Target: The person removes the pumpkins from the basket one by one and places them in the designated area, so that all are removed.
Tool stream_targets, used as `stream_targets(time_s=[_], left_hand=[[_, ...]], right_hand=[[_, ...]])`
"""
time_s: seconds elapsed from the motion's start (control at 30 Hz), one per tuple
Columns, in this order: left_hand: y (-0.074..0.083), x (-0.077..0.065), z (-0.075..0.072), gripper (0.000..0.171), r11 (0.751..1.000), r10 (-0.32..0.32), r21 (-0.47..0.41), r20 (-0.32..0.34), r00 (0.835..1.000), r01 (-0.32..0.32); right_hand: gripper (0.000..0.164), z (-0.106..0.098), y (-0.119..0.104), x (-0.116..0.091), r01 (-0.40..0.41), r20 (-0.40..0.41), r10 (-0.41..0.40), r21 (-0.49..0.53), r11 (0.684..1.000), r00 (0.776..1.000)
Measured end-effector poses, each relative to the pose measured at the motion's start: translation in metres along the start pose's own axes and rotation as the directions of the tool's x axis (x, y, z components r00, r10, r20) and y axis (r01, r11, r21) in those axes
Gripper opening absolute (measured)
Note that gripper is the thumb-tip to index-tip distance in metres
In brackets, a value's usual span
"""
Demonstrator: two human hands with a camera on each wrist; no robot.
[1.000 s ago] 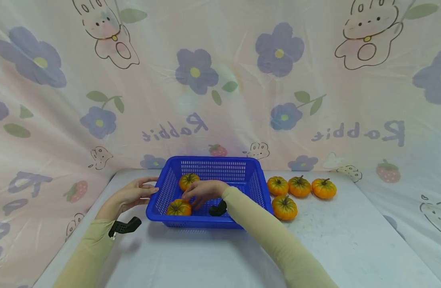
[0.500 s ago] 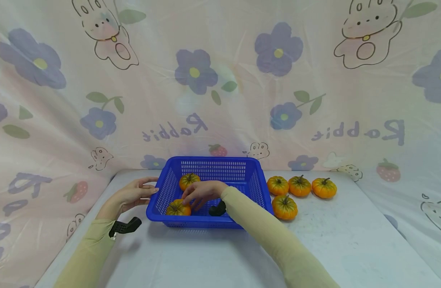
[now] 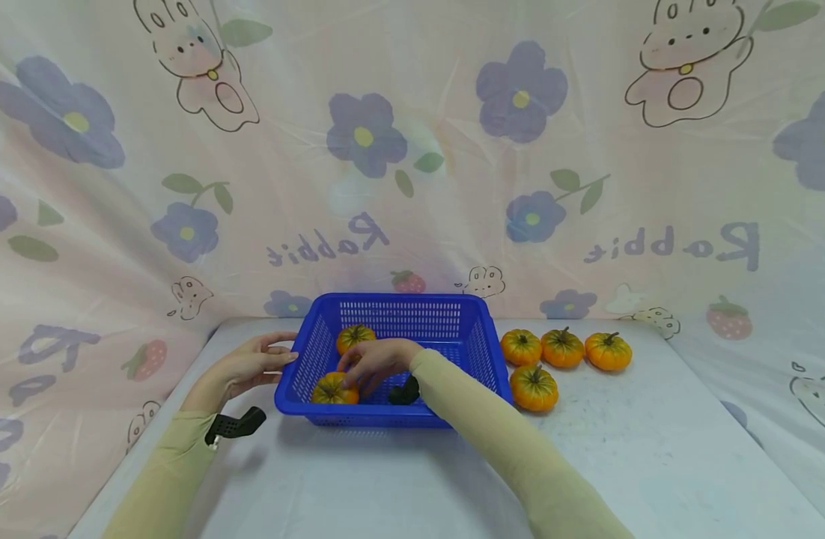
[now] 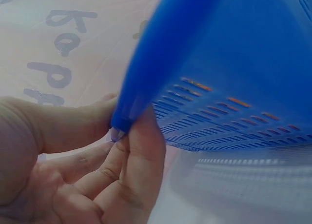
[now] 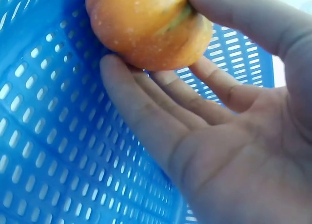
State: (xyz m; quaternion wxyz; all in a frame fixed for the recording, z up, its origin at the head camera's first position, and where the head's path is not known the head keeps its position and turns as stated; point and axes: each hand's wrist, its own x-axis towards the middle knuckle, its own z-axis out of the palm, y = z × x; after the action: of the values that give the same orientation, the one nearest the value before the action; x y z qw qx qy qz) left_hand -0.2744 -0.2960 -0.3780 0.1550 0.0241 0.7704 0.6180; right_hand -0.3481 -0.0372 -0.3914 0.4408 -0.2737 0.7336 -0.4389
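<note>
A blue plastic basket (image 3: 412,410) with slotted walls stands on the table. My left hand (image 3: 247,365) pinches its left rim between thumb and fingers; the left wrist view shows this rim (image 4: 146,72) close up. Inside, my right hand (image 3: 379,361) holds the small orange pumpkin (image 3: 335,389) in the near left corner. From the right wrist, the thumb (image 5: 234,7) lies on top of that pumpkin (image 5: 146,31), and the fingers (image 5: 141,102) reach round its lower side. Another small pumpkin (image 3: 354,338) sits behind it in the far left corner.
Outside the basket's right wall, several small pumpkins (image 3: 562,349) stand on the white table (image 3: 655,442); the nearest pumpkin (image 3: 534,389) is close to the wall. A patterned curtain (image 3: 439,209) hangs behind the table.
</note>
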Motion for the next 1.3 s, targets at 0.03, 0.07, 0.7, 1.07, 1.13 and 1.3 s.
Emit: stream_targets(time_s=[0.03,0.07,0.7,1.07,1.13,1.3], left_hand=[[0.0,0.0,0.0,0.069,1.0,0.001,-0.001,0.001,1.0,-0.001],[0.0,0.0,0.0,0.069,1.0,0.002,-0.003,0.001,1.0,-0.002],[-0.006,0.001,-0.001,0.068,1.0,-0.016,-0.013,-0.012,1.0,0.016],[-0.005,0.0,0.001,0.071,0.999,0.01,-0.036,0.005,1.0,-0.009],[-0.006,-0.001,0.002,0.07,0.999,0.008,-0.047,0.005,1.0,-0.008],[-0.007,-0.001,0.003,0.068,0.998,0.014,-0.067,0.013,1.0,-0.014]], right_hand=[[0.037,0.0,0.0,0.0,0.002,0.007,-0.002,0.003,1.0,1.0],[0.039,0.0,-0.001,0.0,0.005,0.015,-0.005,0.005,1.0,1.0],[0.051,-0.019,-0.014,-0.028,0.088,0.056,-0.091,0.061,0.994,0.994],[0.05,-0.057,-0.014,-0.073,0.139,-0.016,-0.138,0.092,0.986,0.99],[0.051,-0.062,-0.014,-0.081,0.146,-0.024,-0.144,0.107,0.983,0.989],[0.054,-0.073,-0.017,-0.106,0.18,-0.056,-0.173,0.154,0.972,0.983]])
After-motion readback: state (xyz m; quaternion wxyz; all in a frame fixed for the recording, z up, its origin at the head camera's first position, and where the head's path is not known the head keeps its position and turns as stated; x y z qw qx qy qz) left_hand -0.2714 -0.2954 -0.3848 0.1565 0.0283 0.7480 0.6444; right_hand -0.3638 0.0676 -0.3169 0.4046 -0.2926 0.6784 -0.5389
